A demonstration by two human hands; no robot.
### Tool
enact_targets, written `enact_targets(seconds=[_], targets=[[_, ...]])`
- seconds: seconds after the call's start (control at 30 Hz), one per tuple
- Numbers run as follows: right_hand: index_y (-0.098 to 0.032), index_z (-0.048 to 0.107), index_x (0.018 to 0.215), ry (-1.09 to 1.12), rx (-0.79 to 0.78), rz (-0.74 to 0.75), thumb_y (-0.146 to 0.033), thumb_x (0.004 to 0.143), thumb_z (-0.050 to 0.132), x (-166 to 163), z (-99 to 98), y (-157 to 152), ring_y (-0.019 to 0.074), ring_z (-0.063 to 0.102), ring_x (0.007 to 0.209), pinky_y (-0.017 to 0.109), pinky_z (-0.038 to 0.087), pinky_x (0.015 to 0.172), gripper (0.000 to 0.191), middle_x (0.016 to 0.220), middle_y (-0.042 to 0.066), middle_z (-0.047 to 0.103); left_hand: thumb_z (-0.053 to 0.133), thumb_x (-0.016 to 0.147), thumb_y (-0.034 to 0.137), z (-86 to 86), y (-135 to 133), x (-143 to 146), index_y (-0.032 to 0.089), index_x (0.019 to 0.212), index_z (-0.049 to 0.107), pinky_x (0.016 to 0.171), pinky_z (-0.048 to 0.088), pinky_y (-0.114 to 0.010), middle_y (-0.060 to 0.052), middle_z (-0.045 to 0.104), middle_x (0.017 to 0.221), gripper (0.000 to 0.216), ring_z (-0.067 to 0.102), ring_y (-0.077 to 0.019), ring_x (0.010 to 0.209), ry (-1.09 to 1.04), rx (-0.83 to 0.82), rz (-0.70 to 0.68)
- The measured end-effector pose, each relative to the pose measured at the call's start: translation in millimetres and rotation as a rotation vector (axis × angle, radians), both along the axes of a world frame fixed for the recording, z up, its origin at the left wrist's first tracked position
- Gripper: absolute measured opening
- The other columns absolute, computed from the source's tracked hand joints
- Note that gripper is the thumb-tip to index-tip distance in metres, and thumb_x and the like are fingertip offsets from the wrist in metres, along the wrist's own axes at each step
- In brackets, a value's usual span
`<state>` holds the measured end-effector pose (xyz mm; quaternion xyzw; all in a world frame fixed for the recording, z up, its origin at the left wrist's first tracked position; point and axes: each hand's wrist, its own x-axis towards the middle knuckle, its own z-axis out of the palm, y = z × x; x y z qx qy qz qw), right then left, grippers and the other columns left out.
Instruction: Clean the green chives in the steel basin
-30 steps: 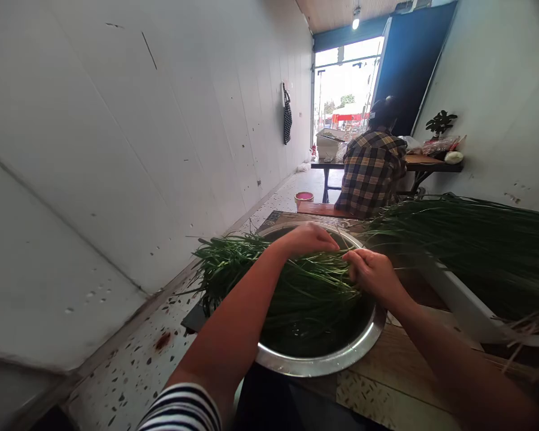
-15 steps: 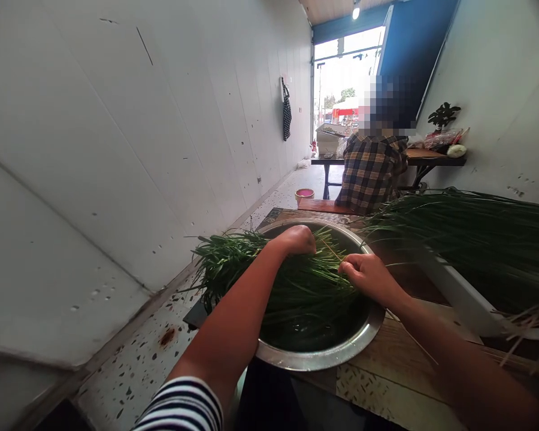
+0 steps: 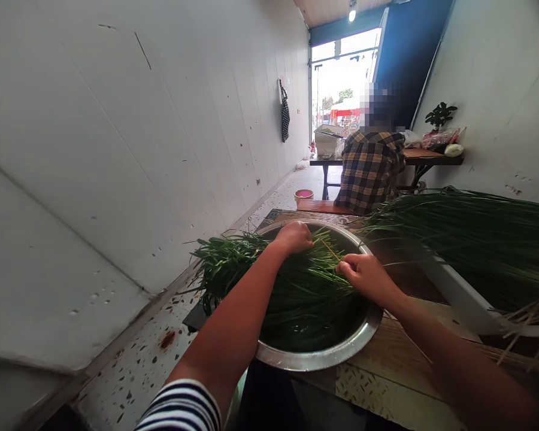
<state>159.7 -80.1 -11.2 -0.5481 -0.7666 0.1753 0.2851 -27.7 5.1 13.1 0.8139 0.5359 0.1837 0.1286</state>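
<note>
A bunch of long green chives [image 3: 314, 293] lies across a round metal basin [image 3: 314, 361], its leafy ends hanging over the left rim. My left hand [image 3: 295, 237] is closed at the top of the bunch; whatever its fingers hold is hidden. Lower and to the right, my right hand [image 3: 366, 275] pinches a thin straw strand [image 3: 330, 248], which slants up toward my left hand over the pale stems. More of the strand trails below my right wrist. Dark liquid shows inside the basin, under the chives.
A larger heap of chives [image 3: 485, 233] lies over a white box [image 3: 449, 287] on the right, with loose straws [image 3: 527, 326] at its near end. The basin stands on a wood-patterned table [image 3: 399, 365]. Ahead, a person in a plaid shirt [image 3: 371, 170] sits at another table [image 3: 426, 160].
Both hands keep nearly the same pose and place over the chives. The whole view has shifted very slightly.
</note>
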Motion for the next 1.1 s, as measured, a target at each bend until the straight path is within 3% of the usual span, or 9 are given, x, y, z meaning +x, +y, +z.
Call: enact_targets(seconds=[0.17, 0.47, 1.1], targets=[[-0.017, 0.069, 0.072, 0.023, 0.012, -0.032, -0.029, 0.080, 0.040, 1.3, -1.3, 1.9, 0.0130, 0.052, 0.054, 0.024, 0.032, 0.051, 0.033, 0.061, 0.003, 0.065, 0.061, 0.070, 0.031, -7.7, -1.0, 12.7, 0.014, 0.079, 0.075, 0.060, 0.042, -0.023, -0.004, 0.067, 0.064, 0.023, 0.055, -0.0135, 0.062, -0.225, -0.068, 0.015], [-0.018, 0.070, 0.075, 0.015, 0.009, -0.027, -0.030, 0.081, 0.041, 1.7, -4.6, 2.7, 0.0141, 0.053, 0.054, 0.025, 0.034, 0.052, 0.033, 0.062, 0.004, 0.066, 0.069, 0.063, 0.023, -5.2, -4.9, 12.6, 0.011, 0.074, 0.074, 0.061, 0.046, -0.023, -0.006, 0.068, 0.067, 0.017, 0.056, -0.0099, 0.058, -0.600, -0.348, 0.163], [-0.019, 0.070, 0.075, 0.033, 0.006, -0.029, -0.031, 0.082, 0.041, 1.7, -4.8, 2.7, 0.0144, 0.053, 0.053, 0.025, 0.034, 0.051, 0.033, 0.060, 0.003, 0.066, 0.069, 0.063, 0.023, -8.4, 0.6, 9.2, 0.012, 0.074, 0.074, 0.064, 0.048, -0.025, -0.006, 0.069, 0.068, 0.016, 0.057, -0.0106, 0.060, -0.662, -0.368, 0.116]])
